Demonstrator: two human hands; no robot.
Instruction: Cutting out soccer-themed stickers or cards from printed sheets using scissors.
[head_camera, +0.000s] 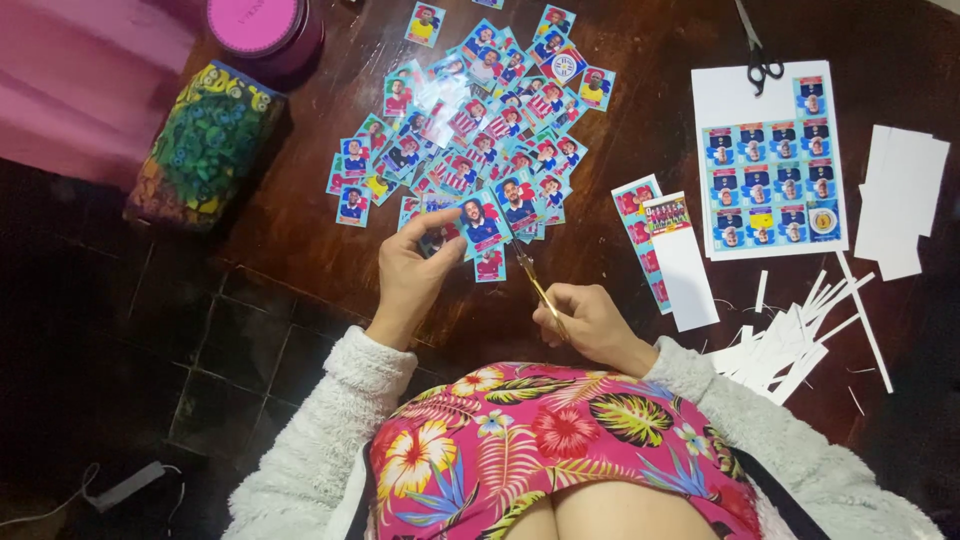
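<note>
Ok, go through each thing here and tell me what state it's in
Left hand: pinching a small card strip.
Right hand: closed on gold scissors.
Black scissors: lying shut on printed sheet.
Card pile: cut, spread loose.
Paper trimmings: heaped.
Pink tin: lidded.

Table (330, 230): dark polished wood. Stickers (470, 140): glossy paper. Small scissors (540, 290): gold-toned metal. Sleeves (320, 440): fuzzy cloth.

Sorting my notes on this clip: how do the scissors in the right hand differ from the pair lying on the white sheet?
The gold scissors are gripped in the right hand, blades pointing up toward the sticker card pinched by the left hand. The black scissors lie untouched on the printed sticker sheet. The gold pair looks slimmer and has a yellow metal colour, while the other has dark handles. Both rest over the same dark wooden table.
</note>
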